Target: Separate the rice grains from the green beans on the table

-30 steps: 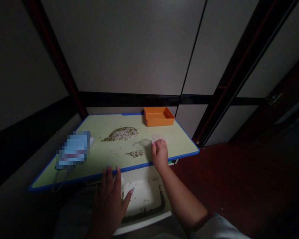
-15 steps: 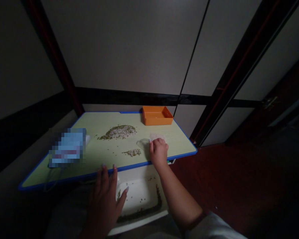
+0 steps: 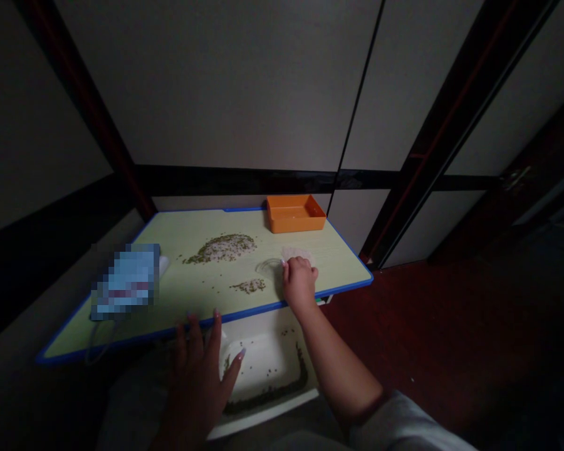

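My right hand (image 3: 299, 280) is closed at the right half of the table, its fingers curled down by a small patch of pale grains (image 3: 297, 253). A clear, curved-rimmed piece (image 3: 269, 267), perhaps a see-through cup or dish, juts out left from under those fingers; its full shape is hidden. To its left lies a small heap of mixed green and pale grains (image 3: 249, 286), and beyond it a larger mixed heap (image 3: 225, 248). My left hand (image 3: 200, 363) is spread open with nothing in it, over the left side of a white tub (image 3: 258, 347) below the table edge.
An orange open box (image 3: 297, 216) stands at the table's back right corner. On the left lies a blurred-out blue object (image 3: 126, 282) with a cord. The pale table (image 3: 192, 225) has a blue rim. Dark green grains line the tub's near and right sides.
The view has shifted slightly. My right hand stays in nearly the same place, and a bit more of the pale grain patch shows beyond it. My left hand remains spread.
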Motion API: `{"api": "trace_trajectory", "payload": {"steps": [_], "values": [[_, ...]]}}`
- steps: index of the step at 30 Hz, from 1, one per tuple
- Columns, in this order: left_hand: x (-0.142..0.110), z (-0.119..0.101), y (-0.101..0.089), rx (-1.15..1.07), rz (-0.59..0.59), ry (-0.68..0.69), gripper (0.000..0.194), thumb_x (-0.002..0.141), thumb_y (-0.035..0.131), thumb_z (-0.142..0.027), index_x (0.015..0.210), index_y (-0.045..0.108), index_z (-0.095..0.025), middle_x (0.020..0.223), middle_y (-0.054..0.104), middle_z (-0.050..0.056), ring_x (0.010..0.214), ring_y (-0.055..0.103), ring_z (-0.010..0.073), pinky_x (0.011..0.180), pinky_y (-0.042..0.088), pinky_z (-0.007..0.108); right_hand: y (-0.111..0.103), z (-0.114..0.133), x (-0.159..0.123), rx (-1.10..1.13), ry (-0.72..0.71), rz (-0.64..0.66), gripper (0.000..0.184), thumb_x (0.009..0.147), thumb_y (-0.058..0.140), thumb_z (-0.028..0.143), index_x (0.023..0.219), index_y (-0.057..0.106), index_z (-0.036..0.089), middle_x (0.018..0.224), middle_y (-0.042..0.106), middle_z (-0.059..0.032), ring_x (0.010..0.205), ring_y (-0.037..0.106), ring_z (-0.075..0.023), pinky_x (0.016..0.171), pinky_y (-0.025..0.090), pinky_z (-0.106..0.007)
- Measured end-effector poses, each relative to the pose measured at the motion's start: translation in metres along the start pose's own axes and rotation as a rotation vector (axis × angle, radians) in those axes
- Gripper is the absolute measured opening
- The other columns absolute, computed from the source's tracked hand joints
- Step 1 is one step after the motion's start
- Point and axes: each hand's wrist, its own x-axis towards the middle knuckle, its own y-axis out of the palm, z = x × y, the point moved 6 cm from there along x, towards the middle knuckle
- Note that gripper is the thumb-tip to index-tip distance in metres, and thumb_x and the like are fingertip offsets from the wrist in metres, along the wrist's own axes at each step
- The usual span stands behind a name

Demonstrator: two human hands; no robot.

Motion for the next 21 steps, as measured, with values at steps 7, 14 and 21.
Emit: {"api": "trace_trajectory", "payload": {"steps": [7,14,21], "values": [[-0.0004,-0.0106,-0.0099,0.084,0.04,-0.037,0.067,0.09,0.032,-0.046,0.149,0.025,-0.014,0.159,0.009,0.026,0.149,0.0,0.0412,0.109,0.023,0.065,0.0037,0.0029,-0.0014,0.0,-0.044,-0.012,0.022,0.097,0.045,0.027,0.087,0.063,0.019,0.096,0.066,-0.0082,0.096,0.052,-0.0227,0.076,0.026,-0.032],[-0.0011,-0.0056,-0.0054,0.15,0.077,-0.06,0.067,0.089,0.038,-0.045,0.149,0.024,-0.02,0.16,0.013,0.021,0.149,0.005,0.0381,0.109,0.025,0.064,0.004,0.0018,-0.001,0.041,-0.028,0.015,0.024,0.098,0.043,0.027,0.087,0.062,0.018,0.089,0.068,-0.0071,0.09,0.056,-0.0205,0.076,0.025,-0.031],[-0.0005,-0.0079,-0.006,0.156,0.064,-0.032,0.068,0.089,0.036,-0.046,0.149,0.026,-0.017,0.16,0.011,0.024,0.148,0.005,0.0405,0.108,0.026,0.066,0.0005,0.0009,-0.0017,0.054,-0.069,-0.02,0.024,0.098,0.044,0.026,0.083,0.061,0.019,0.082,0.067,-0.0059,0.083,0.057,-0.0187,0.071,0.027,-0.029]]}}
